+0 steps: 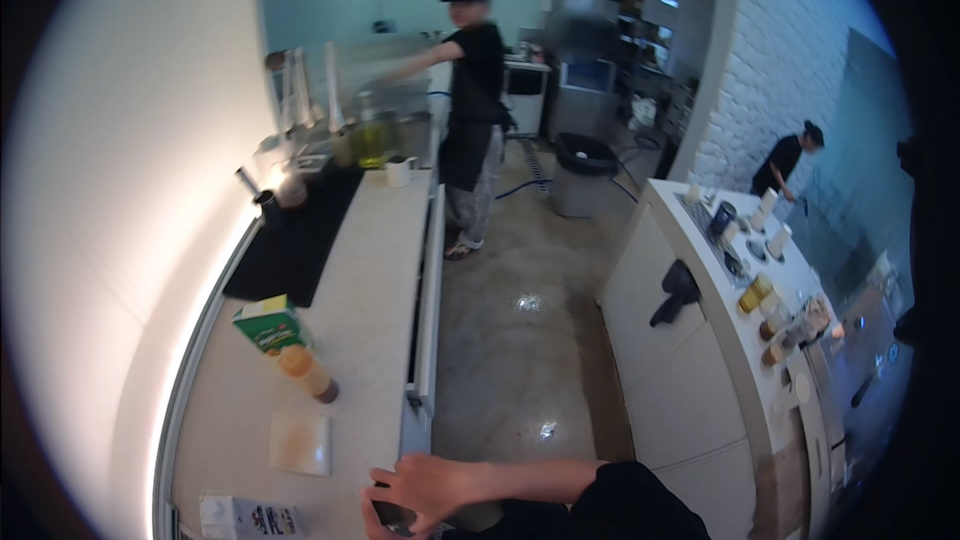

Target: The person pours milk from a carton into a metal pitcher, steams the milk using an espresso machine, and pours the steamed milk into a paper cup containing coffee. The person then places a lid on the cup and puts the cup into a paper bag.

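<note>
My right hand (431,486) reaches across from the right to the near counter edge at the bottom. Its fingers curl over the top of a dark, rounded object (394,514), whose kind I cannot tell. Fingertips that seem to be my left hand (370,516) show at the object's left side, cut off by the frame. To the left, a small white square tray (300,444) with a brownish surface lies on the white counter. Beyond it are a squeeze bottle (309,375) with an orange top and a green carton (271,326). A white printed packet (249,517) lies nearest the wall.
A black mat (296,247), a white mug (399,172) and a green-yellow bottle (370,136) are farther up the counter. A co-worker (474,90) stands there with an arm outstretched. An open drawer (427,300) juts out. Right stands another counter (720,270) with bottles; another person (784,161) bends behind it.
</note>
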### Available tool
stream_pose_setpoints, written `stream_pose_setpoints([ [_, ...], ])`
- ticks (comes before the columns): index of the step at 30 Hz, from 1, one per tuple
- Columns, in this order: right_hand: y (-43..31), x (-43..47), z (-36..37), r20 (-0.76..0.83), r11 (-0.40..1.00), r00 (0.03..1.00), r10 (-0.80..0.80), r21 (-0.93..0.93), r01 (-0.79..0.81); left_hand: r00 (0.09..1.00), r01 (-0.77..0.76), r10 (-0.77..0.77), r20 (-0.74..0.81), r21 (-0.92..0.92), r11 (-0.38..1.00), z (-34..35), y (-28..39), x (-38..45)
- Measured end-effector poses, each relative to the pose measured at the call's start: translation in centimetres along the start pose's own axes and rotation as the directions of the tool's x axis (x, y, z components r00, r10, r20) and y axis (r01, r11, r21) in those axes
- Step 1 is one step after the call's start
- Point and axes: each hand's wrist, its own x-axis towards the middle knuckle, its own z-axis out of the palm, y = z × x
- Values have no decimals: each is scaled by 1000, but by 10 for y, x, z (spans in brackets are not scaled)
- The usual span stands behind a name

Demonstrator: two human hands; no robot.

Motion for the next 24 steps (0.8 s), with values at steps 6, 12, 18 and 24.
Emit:
stream_pose_setpoints([
  [6, 8, -143, 7, -479, 986, 862, 164, 77, -145, 877, 6, 118, 465, -256, 967, 108, 62, 21],
  [12, 32, -350, -10, -794, 889, 541, 278, 0, -458, 624, 112, 247, 742, -398, 911, 248, 128, 17],
  [18, 16, -590, -63, -909, 391, -384, 163, 417, -821, 497, 352, 219, 839, -426, 833, 379, 162, 26],
  [24, 10, -808, -126, -744, -177, -624, -239, 665, -725, 314, 334, 425, 849, -518, 788, 512, 209, 43],
])
